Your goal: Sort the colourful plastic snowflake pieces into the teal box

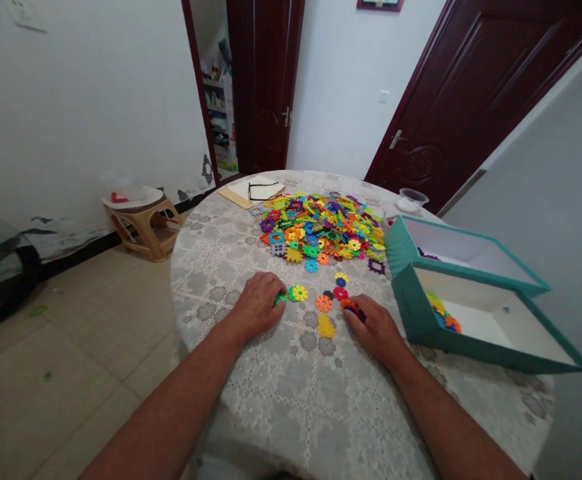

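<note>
Fingers of our right hand (377, 325) pinch a small clutch of discs (349, 305), orange and dark blue showing, on our side of the heap (321, 230). Our left hand (258, 300) curls over green pieces (279, 299), also nearer us than the heap; whether it grips or merely covers them, we cannot tell. Between our hands, on the near side of the heap, lie a yellow disc (300, 293), an orange disc (323, 303), a red disc (341, 294) and a yellow cluster (326, 327).

We judge that the clutch could fan apart if our pinch slackens, since thin, flat faces probably slide easily. Notched rims might snag, so a careless pull by the left hand could drag the yellow disc along.

These pieces look like hard, bright plastic: slotted wheels mostly, with a squarish purple frame (377, 272) at the heap's near right edge. Under the heap spreads a tablecloth (311, 413) with lace-like floral patterning; right of the heap, a stiff teal box (405, 313) has smooth, pale inner walls.
</note>
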`<action>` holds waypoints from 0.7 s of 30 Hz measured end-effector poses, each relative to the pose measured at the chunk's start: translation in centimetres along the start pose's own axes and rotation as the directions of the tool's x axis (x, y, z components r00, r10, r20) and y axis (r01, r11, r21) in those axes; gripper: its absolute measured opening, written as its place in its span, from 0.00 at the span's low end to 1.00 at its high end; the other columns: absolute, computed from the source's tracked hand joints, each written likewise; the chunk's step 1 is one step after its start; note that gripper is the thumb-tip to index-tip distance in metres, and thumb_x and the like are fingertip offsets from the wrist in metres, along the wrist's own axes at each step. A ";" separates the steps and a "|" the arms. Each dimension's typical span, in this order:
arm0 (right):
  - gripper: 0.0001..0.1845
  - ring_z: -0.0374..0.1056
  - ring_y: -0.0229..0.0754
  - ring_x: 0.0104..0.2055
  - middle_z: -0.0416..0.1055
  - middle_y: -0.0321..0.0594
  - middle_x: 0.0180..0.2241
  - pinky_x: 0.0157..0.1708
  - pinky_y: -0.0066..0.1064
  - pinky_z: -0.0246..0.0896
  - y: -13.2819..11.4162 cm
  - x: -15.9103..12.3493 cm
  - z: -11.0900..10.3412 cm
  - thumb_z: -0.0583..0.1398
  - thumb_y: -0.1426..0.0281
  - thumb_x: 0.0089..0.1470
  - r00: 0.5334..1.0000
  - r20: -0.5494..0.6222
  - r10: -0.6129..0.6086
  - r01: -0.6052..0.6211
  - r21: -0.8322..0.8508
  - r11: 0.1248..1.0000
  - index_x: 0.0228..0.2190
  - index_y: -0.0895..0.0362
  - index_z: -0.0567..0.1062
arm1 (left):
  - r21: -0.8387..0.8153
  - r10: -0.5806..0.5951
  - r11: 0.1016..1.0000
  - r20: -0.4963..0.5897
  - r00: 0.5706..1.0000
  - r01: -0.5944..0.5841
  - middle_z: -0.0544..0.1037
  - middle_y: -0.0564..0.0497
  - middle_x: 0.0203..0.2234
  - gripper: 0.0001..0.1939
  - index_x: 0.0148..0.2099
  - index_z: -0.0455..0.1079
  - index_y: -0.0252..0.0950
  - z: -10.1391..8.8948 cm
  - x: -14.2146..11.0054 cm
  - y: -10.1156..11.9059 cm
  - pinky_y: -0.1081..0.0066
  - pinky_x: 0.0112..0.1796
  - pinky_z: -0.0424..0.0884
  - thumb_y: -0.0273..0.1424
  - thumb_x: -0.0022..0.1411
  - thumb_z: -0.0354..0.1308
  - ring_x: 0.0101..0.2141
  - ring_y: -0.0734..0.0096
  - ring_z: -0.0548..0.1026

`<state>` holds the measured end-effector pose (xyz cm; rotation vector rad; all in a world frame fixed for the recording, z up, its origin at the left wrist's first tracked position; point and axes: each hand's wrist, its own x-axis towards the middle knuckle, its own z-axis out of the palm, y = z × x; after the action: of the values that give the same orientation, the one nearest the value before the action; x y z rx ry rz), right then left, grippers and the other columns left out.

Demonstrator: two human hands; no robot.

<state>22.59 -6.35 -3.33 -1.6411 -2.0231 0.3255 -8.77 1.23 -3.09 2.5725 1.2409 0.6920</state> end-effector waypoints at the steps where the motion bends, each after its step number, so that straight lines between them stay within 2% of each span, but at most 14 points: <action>1: 0.12 0.71 0.47 0.41 0.76 0.44 0.40 0.42 0.35 0.64 -0.1 0.0 0.0 0.55 0.63 0.66 1.000 -0.002 -0.003 0.003 -0.005 1.000 0.43 0.55 0.76 | -0.014 0.002 1.000 -0.001 1.000 -0.002 0.76 0.45 0.43 0.10 0.45 0.72 0.40 -0.1 -0.1 0.0 0.55 0.51 0.68 0.27 0.60 0.58 0.48 0.53 0.70; 5: 0.13 0.71 0.47 0.41 0.76 0.44 0.39 0.42 0.35 0.63 -0.3 0.0 -0.2 0.55 0.62 0.67 1.000 -0.008 -0.008 0.008 -0.009 1.000 0.42 0.55 0.76 | -0.035 0.002 0.999 -0.009 1.000 -0.003 0.75 0.45 0.42 0.07 0.43 0.70 0.40 -0.2 -0.4 0.1 0.55 0.51 0.68 0.28 0.62 0.58 0.47 0.54 0.70; 9: 0.13 0.72 0.47 0.40 0.76 0.44 0.39 0.41 0.36 0.64 -0.2 0.0 -0.3 0.55 0.62 0.66 1.000 -0.002 0.001 -0.001 -0.009 1.000 0.42 0.54 0.77 | 0.033 -0.032 0.999 -0.022 0.999 0.033 0.74 0.44 0.43 0.08 0.44 0.70 0.40 -0.1 -0.5 0.1 0.52 0.53 0.67 0.31 0.62 0.61 0.48 0.52 0.69; 12: 0.13 0.71 0.47 0.41 0.77 0.44 0.39 0.41 0.36 0.64 -0.1 0.0 -0.2 0.55 0.62 0.66 1.000 0.005 -0.001 0.001 -0.012 1.000 0.42 0.54 0.77 | 0.069 -0.058 0.996 -0.020 0.998 0.060 0.74 0.44 0.43 0.08 0.43 0.69 0.41 -0.2 -0.6 0.1 0.53 0.51 0.67 0.33 0.62 0.62 0.47 0.52 0.69; 17: 0.11 0.70 0.46 0.39 0.75 0.43 0.38 0.40 0.34 0.62 -0.1 0.0 -0.2 0.55 0.63 0.66 1.000 0.008 -0.007 0.007 -0.001 1.000 0.41 0.54 0.76 | 0.025 -0.048 0.999 0.025 0.999 0.048 0.76 0.47 0.40 0.05 0.41 0.67 0.41 -0.5 -0.5 0.5 0.57 0.46 0.66 0.30 0.63 0.61 0.44 0.55 0.71; 21: 0.11 0.70 0.46 0.40 0.75 0.43 0.38 0.41 0.34 0.62 0.0 0.0 -0.2 0.56 0.63 0.67 1.000 0.016 -0.019 0.018 0.016 1.000 0.41 0.54 0.76 | 0.005 -0.075 0.997 0.045 0.996 0.075 0.78 0.48 0.40 0.12 0.50 0.69 0.42 -0.6 -0.6 0.6 0.57 0.46 0.65 0.30 0.64 0.61 0.43 0.56 0.73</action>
<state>22.76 -6.41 -3.16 -1.6138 -2.0408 0.3484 -8.99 0.31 -2.50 2.5155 1.3179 0.6136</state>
